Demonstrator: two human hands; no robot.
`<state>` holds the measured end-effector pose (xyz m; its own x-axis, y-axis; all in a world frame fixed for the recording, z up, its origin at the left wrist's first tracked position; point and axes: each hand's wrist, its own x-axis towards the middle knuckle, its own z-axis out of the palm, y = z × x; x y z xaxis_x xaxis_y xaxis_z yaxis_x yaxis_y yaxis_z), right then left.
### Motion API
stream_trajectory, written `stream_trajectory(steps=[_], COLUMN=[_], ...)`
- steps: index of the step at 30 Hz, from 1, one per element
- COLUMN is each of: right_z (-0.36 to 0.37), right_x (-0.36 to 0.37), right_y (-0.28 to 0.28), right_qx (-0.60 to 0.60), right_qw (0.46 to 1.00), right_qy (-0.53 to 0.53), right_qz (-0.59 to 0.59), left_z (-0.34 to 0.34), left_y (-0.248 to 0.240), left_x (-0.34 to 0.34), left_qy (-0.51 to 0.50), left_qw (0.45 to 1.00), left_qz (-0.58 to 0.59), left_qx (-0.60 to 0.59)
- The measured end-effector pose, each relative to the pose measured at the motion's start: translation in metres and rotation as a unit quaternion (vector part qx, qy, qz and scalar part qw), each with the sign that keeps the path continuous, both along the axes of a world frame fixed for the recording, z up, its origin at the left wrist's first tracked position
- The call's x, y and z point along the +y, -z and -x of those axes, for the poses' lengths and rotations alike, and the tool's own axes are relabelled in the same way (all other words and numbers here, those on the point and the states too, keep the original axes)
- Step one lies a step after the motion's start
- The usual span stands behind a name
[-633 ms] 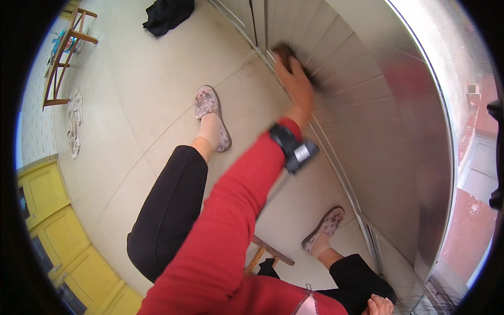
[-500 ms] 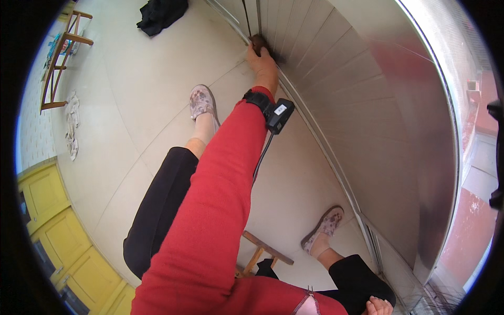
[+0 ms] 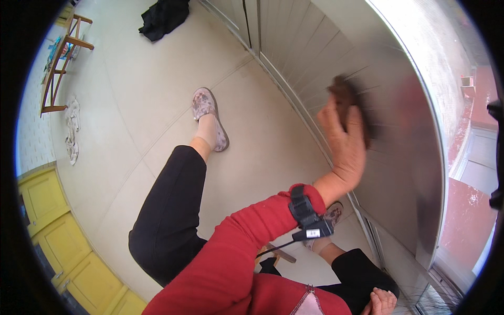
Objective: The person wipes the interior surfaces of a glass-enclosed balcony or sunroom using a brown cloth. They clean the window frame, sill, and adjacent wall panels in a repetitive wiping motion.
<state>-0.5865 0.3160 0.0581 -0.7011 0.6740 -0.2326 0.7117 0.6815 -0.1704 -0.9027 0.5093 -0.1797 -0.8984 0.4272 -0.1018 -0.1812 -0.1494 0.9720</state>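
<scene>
My left hand (image 3: pixel 344 142) reaches across to the right in a red sleeve, its fingers closed on a dark brown cloth (image 3: pixel 346 102). The cloth is pressed against a metal-looking panel (image 3: pixel 388 152) with fine lines, and its right edge is blurred. Around the left wrist sits a black strap with a small black box (image 3: pixel 313 231) and a cable. My right hand (image 3: pixel 380 302) rests on my right knee at the lower right, fingers lying on the black trouser leg. Part of that hand is cut off by the lower edge.
A metal track (image 3: pixel 294 97) runs along the panel's foot. Beneath me shows part of a wooden stool (image 3: pixel 283 254). Black fabric (image 3: pixel 164 20) lies on the floor at the far side. Yellow cabinets (image 3: pixel 65 241), a wooden rack (image 3: pixel 55 79) and a pale rag (image 3: pixel 72 131) are at left.
My left hand has swept the brown cloth from the panel's far lower corner nearer and to the right, higher up the panel. My right hand has stayed on the knee.
</scene>
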Motion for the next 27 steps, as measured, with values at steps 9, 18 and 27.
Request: stream_trajectory(steps=[9,18,27], right_z=[-0.011,-0.022,-0.03], right_x=[-0.01,-0.017,-0.014], right_y=[-0.003,-0.005,-0.008], right_qx=[0.02,0.052,0.024], right_qw=[1.0,0.998,0.997], right_qy=[0.005,0.011,0.057], right_qz=[-0.018,-0.02,-0.043], left_z=[0.152,-0.041,0.244], left_y=[0.061,-0.04,-0.05], left_x=[0.065,0.011,0.086], left_qy=[-0.162,0.011,-0.047], left_qw=[0.979,0.991,0.976], left_qz=[0.126,-0.094,-0.164], left_qx=[-0.001,0.091,0.138])
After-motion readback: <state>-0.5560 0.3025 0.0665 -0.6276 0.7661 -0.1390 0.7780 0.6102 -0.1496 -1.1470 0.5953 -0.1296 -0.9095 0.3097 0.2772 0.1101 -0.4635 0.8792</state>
